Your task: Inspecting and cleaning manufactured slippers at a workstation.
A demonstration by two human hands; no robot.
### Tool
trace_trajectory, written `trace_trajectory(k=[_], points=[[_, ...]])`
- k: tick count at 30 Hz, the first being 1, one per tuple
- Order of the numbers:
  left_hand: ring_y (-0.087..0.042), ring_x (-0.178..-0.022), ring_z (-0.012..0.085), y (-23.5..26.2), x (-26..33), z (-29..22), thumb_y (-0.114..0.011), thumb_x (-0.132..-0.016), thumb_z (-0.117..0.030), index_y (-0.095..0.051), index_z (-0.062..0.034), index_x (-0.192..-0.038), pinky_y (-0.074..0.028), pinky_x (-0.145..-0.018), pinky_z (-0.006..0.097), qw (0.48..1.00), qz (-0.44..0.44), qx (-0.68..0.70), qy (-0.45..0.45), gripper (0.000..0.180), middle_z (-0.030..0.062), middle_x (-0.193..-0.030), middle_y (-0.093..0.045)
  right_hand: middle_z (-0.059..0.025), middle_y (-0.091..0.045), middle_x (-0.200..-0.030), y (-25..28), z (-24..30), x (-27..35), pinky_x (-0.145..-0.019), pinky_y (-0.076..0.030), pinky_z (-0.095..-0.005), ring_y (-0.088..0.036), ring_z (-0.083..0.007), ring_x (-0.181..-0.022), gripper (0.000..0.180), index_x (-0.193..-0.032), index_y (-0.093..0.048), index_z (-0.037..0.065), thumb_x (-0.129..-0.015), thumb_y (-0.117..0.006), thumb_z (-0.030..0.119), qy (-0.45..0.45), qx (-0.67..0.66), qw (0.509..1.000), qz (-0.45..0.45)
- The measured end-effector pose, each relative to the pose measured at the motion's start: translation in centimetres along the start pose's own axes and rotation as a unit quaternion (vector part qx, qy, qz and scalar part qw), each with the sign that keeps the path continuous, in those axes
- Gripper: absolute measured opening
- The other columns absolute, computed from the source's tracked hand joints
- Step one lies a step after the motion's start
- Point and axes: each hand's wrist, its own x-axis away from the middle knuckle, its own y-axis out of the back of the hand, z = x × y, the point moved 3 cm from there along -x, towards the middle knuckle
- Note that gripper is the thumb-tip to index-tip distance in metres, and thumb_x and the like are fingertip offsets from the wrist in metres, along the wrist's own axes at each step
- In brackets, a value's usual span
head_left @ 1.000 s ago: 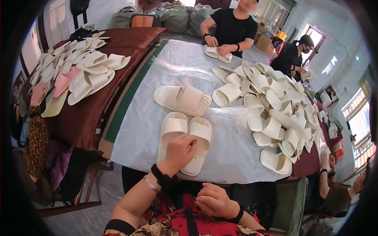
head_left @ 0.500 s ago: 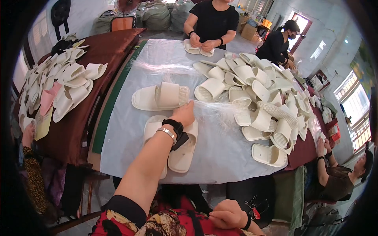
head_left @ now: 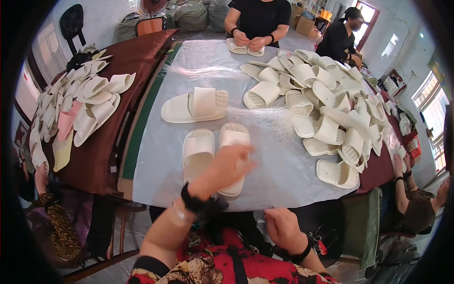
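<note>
My left hand (head_left: 229, 168), smeared by motion, is over the right slipper (head_left: 234, 136) of an upright pair of white slippers; its fingers cannot be read. The pair's left slipper (head_left: 198, 144) lies beside it, partly behind my hand and wrist. Farther off, another pair of white slippers (head_left: 204, 104) lies sideways, one overlapping the other. Down at the near table edge, my right hand (head_left: 287, 231) is curled closed; whatever it may hold is hidden. A dark band circles each wrist.
A large heap of white slippers (head_left: 326, 90) covers the table's right side. Thin clear plastic (head_left: 265, 116) lies beside it. More slippers (head_left: 92, 111) fill a brown-covered table at left. Across the table a person (head_left: 260, 21) handles slippers; other people work at both sides.
My left hand has drawn back from the sideways pair toward me, over the near pair. My right hand has risen toward the table edge. The whole view has shifted slightly.
</note>
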Motion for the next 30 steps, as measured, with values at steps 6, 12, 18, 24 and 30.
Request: trace_trajectory(k=[6,12,18,24,30], points=[[-0.063,-0.081,0.0151,-2.2,8.5,0.3,-0.06,-0.091,-0.013,-0.062,0.0011,-0.108,-0.05,-0.077,0.029,0.983,0.089,0.156,0.024,0.023,0.0088,-0.092,-0.068,-0.014,-0.059,-0.077,-4.1,0.2,-3.3,-0.059,-0.05,-0.0383,-0.061,-0.0319,-0.068,0.024,-0.101,-0.054,0.0,-0.078,-0.061,-0.004,0.035,-0.029,0.998,0.046],[-0.064,-0.078,0.0113,-1.1,9.8,1.3,-0.061,-0.091,-0.014,-0.066,0.0026,-0.102,-0.051,-0.069,0.027,0.985,0.006,0.17,0.04,0.02,0.0112,-0.086,-0.069,-0.0146,-0.061,-0.078,-4.8,0.7,-4.9,-0.058,-0.05,-0.0389,-0.062,-0.0322,-0.069,0.02,-0.099,-0.056,0.001,-0.08,-0.064,0.001,0.022,-0.013,0.998,0.057],[-0.066,-0.073,0.024,2.3,8.1,2.3,-0.061,-0.089,-0.015,-0.067,0.0019,-0.093,-0.05,-0.068,0.031,0.988,-0.096,0.099,0.072,0.018,0.0137,-0.078,-0.068,-0.0137,-0.062,-0.073,-3.5,-0.6,-4.1,-0.055,-0.05,-0.0392,-0.063,-0.0316,-0.066,0.009,-0.087,-0.059,0.004,-0.081,-0.065,0.005,-0.025,0.018,0.998,0.055],[-0.065,-0.091,0.028,7.0,4.6,4.1,-0.057,-0.092,-0.019,-0.064,0.0032,-0.105,-0.049,-0.079,0.034,0.966,-0.242,-0.09,-0.014,0.026,0.016,-0.097,-0.068,-0.0121,-0.062,-0.068,-3.7,-0.3,-4.1,-0.054,-0.049,-0.0386,-0.062,-0.0302,-0.063,0.009,-0.08,-0.058,0.004,-0.08,-0.066,0.008,-0.022,0.057,0.996,0.064],[-0.062,-0.094,0.0358,8.9,2.8,11.1,-0.052,-0.092,-0.02,-0.061,0.0021,-0.109,-0.048,-0.082,0.041,0.981,-0.164,-0.059,0.091,0.029,0.0204,-0.098,-0.065,-0.0114,-0.061,-0.065,-4.9,-0.3,-4.5,-0.052,-0.047,-0.0391,-0.061,-0.0299,-0.059,0.009,-0.077,-0.057,0.005,-0.08,-0.066,0.008,-0.01,0.056,0.996,0.062]])
